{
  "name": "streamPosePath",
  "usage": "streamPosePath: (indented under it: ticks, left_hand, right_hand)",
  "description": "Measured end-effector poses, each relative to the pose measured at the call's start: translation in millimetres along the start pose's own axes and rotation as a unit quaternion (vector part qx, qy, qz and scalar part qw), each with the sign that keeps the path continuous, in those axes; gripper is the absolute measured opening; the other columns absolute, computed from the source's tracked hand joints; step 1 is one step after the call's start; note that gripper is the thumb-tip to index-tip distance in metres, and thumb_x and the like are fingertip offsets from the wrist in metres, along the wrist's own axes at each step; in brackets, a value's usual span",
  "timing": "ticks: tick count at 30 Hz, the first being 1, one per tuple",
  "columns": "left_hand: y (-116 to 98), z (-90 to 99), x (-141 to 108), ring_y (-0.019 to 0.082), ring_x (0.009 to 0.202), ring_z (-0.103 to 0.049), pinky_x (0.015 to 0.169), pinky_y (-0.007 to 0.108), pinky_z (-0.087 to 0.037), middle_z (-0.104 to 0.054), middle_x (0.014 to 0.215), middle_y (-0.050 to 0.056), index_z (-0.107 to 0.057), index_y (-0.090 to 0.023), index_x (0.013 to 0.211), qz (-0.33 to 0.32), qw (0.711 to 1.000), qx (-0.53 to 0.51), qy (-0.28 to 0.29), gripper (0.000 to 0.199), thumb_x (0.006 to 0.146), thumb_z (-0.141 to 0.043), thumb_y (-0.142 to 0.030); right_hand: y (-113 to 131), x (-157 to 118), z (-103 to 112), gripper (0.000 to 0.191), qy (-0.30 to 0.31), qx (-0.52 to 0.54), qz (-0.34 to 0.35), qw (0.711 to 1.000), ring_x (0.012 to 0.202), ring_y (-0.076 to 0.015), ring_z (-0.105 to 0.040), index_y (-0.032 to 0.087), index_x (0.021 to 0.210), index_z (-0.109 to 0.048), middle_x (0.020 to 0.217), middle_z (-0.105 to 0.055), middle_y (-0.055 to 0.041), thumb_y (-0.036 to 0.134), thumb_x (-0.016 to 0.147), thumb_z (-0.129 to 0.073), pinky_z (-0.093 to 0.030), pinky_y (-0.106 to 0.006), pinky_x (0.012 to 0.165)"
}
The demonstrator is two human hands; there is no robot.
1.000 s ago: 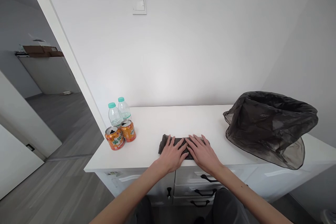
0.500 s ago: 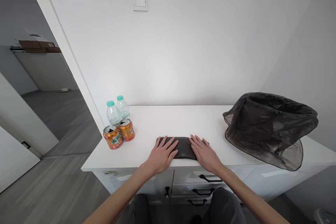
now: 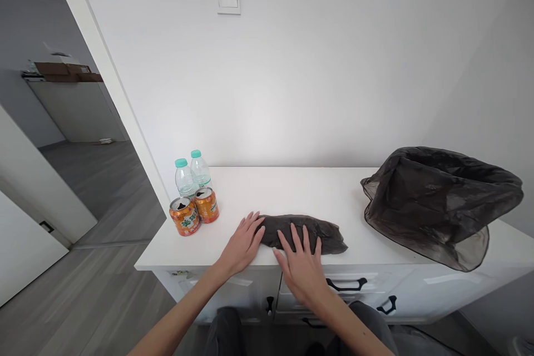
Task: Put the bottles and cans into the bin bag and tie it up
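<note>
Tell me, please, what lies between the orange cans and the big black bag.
In the head view, a flattened dark plastic strip lies there, left hand at its left end, right hand on its middle.

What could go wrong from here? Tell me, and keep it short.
1. The dark plastic strip, under the left hand at one end and the right hand mid-length, looks thin and wrinkled; it might bunch up.
2. The open black bag seems to overhang the front of the counter and could slide off.
3. Two opened cans stand near the left end; a bump might tip them.
</note>
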State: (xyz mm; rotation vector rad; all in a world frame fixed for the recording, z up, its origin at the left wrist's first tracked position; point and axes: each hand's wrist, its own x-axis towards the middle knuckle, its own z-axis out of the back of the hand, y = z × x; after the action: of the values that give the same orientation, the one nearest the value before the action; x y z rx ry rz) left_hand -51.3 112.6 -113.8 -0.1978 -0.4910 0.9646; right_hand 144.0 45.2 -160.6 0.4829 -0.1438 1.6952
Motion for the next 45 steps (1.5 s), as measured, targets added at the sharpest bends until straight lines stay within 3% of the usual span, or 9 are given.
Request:
streamPosePath:
  ticks: [2,5,9,17,21,28,34,40,45]
  left_hand:
    - [-0.4,-0.8,-0.4,0.021,0.155,-0.034,0.128,0.049,-0.030,-0.046,0.162,0.007,-0.052,-0.024,0.148,0.009,1.000,-0.005,-0.016,0.050,0.111,-0.028,-0.047]
    - [-1.5,0.0,-2.1,0.021,0.153,-0.037,0.127,0.048,-0.033,-0.050,0.160,0.008,-0.052,-0.023,0.147,0.028,0.999,-0.015,-0.028,0.051,0.110,-0.029,-0.049]
    - [-5.2,4.1,-4.3,0.022,0.151,-0.042,0.123,0.046,-0.041,-0.051,0.158,0.009,-0.049,-0.023,0.147,0.063,0.997,-0.031,-0.038,0.051,0.110,-0.027,-0.050]
    - [-3.8,-0.1,-6.3,0.023,0.151,-0.041,0.121,0.047,-0.043,-0.053,0.157,0.009,-0.047,-0.023,0.145,0.051,0.998,-0.008,-0.037,0.046,0.110,-0.030,-0.048]
    - [-1.9,-3.5,-5.7,0.025,0.150,-0.044,0.121,0.049,-0.044,-0.055,0.155,0.010,-0.046,-0.024,0.146,0.043,0.998,0.006,-0.044,0.045,0.109,-0.033,-0.047]
    - [-4.3,-1.9,-2.6,0.027,0.149,-0.045,0.120,0.052,-0.044,-0.057,0.152,0.012,-0.043,-0.023,0.145,0.050,0.998,0.025,-0.029,0.044,0.108,-0.036,-0.047]
    - [-3.2,-7.4,0.5,0.026,0.152,-0.041,0.127,0.054,-0.033,-0.054,0.155,0.012,-0.039,-0.022,0.148,0.017,0.998,0.057,-0.004,0.044,0.107,-0.041,-0.040]
    - [2.9,-12.4,3.7,0.026,0.153,-0.038,0.128,0.053,-0.033,-0.050,0.159,0.008,-0.035,-0.027,0.154,-0.001,0.997,0.075,-0.014,0.050,0.107,-0.043,-0.039]
    - [-0.8,-6.4,6.6,0.026,0.152,-0.040,0.126,0.054,-0.036,-0.050,0.160,0.007,-0.032,-0.028,0.155,0.000,0.997,0.081,-0.008,0.052,0.106,-0.045,-0.039]
  right_hand:
    - [-11.1,11.4,3.8,0.064,0.033,0.003,-0.018,0.999,0.154,-0.0454,-0.026,0.033,0.157,-0.046,0.167,-0.035,-0.0116,0.061,0.106,-0.021,-0.023,-0.081,0.113]
    - [-53.0,35.7,12.5,0.065,0.083,0.010,-0.025,0.996,0.157,-0.0400,-0.020,0.033,0.161,-0.039,0.171,-0.029,-0.0084,0.059,0.106,-0.015,-0.020,-0.077,0.117]
    - [-96.8,52.1,12.2,0.067,0.092,0.015,-0.042,0.995,0.160,-0.0360,-0.012,0.030,0.163,-0.033,0.174,-0.018,-0.0052,0.060,0.107,-0.014,-0.017,-0.069,0.124]
    - [-61.1,23.1,-13.7,0.066,0.016,-0.004,-0.072,0.997,0.156,-0.0462,-0.020,0.033,0.160,-0.040,0.170,-0.029,-0.0120,0.064,0.104,-0.024,-0.022,-0.076,0.116]
    - [-70.4,35.2,-8.1,0.069,0.014,0.000,-0.088,0.996,0.155,-0.0445,-0.025,0.031,0.157,-0.046,0.166,-0.037,-0.0122,0.067,0.103,-0.021,-0.025,-0.074,0.116]
    - [-148.4,85.0,-11.7,0.071,0.069,-0.018,-0.123,0.990,0.154,-0.0395,-0.027,0.027,0.160,-0.040,0.169,-0.033,-0.0105,0.063,0.103,-0.020,-0.021,-0.065,0.121]
    - [-223.6,120.1,-28.0,0.068,0.066,-0.047,-0.176,0.981,0.154,-0.0391,-0.028,0.021,0.158,-0.043,0.168,-0.033,-0.0151,0.053,0.104,-0.019,-0.021,-0.063,0.122]
    - [-204.5,116.0,-41.0,0.072,0.041,-0.032,-0.168,0.984,0.157,-0.0413,-0.016,0.025,0.163,-0.033,0.172,-0.022,-0.0133,0.059,0.104,-0.011,-0.016,-0.070,0.120]
    - [-195.6,121.1,-39.3,0.076,0.070,-0.026,-0.183,0.980,0.157,-0.0405,-0.019,0.021,0.158,-0.043,0.170,-0.028,-0.0143,0.063,0.103,-0.011,-0.015,-0.067,0.121]
